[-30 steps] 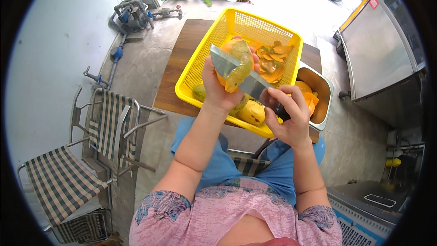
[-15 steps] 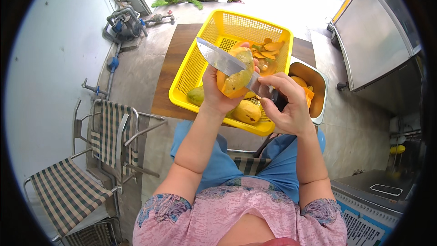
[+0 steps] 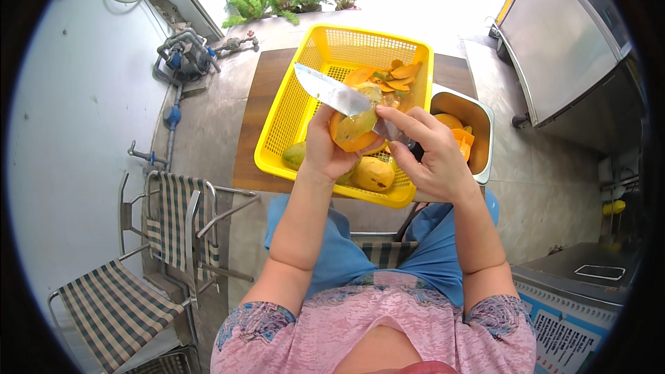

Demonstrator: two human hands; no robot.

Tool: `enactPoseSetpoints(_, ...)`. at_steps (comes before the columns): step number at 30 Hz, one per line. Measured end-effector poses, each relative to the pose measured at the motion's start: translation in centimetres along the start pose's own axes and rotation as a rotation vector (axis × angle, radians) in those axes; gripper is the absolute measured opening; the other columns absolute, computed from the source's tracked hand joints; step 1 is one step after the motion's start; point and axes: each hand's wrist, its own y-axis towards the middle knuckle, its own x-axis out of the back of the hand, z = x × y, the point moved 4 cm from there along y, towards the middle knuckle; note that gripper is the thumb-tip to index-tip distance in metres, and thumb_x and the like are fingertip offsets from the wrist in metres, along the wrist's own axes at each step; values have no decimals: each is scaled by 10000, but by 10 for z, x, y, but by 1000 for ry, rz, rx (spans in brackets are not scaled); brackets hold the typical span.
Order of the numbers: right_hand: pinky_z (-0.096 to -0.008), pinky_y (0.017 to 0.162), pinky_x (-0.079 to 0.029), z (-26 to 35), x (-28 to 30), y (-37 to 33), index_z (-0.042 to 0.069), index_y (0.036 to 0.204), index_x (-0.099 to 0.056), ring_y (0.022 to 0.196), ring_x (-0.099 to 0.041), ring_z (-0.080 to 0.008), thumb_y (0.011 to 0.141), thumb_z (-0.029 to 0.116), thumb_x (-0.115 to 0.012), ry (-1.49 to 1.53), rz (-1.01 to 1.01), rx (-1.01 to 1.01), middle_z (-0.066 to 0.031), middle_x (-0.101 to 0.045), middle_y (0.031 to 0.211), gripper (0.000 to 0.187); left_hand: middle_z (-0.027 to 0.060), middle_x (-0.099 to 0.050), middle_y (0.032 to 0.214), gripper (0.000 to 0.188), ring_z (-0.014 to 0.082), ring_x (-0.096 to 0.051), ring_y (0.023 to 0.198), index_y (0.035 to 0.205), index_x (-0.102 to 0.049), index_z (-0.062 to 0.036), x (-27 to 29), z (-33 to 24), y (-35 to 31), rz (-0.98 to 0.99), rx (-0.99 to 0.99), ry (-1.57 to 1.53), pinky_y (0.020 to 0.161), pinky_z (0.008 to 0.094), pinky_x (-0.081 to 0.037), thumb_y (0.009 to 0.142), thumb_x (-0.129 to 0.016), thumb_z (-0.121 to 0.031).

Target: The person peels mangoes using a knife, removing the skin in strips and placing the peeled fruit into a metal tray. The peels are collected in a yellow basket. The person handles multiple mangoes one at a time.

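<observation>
above the yellow basket (image 3: pixel 284 100), a person's left hand (image 3: pixel 325 149) cradles a partly peeled fruit (image 3: pixel 360 125), fingers curled around it, while the right hand (image 3: pixel 433 156) grasps a knife (image 3: pixel 331 91) by its dark handle, index finger stretched toward the fruit. skin seemingly laps over the blade, so peeling looks to be the step in hand; the next stroke likely calls for a steady hold and a shallow angle. inside the basket, orange peelings (image 3: pixel 405 73) pile toward the far right corner, and a yellow fruit (image 3: pixel 374 174) and a green fruit (image 3: pixel 294 155) lie along the near side. just right of the basket, a metal tray (image 3: pixel 491 121) holds orange pieces (image 3: pixel 463 144).
</observation>
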Motion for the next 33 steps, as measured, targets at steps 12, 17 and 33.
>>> enactPoseSetpoints(12, -374, 776, -485, -7, 1, -3, 40, 1287, -459, 876, -600, -322, 748, 49, -593, 10, -100, 74, -188, -603, 1002, 555, 150, -584, 1156, 510, 280, -621, 967, 1263, -473, -61, 3, 2, -3, -96, -43, 30, 570, 411, -564, 918, -394, -429)
enactPoseSetpoints(17, -364, 755, -480, -9, 5, -8, 33, 1290, -458, 845, -593, -323, 750, 44, -589, 20, -57, 21, -187, -603, 978, 556, 130, -607, 1088, 463, 262, -639, 908, 1233, -487, -63, -5, -7, -8, -119, -50, 51, 531, 384, -576, 901, -449, -383)
enactPoseSetpoints(33, -383, 632, -519, -75, 34, 52, 291, 1306, -496, 720, -607, -294, 883, 115, -499, -510, -169, -85, -168, -526, 1004, 458, 203, -526, 1202, 505, 351, -521, 1119, 1279, -446, -37, -7, -11, -1, -69, -66, -149, 851, 505, -500, 943, -374, -406)
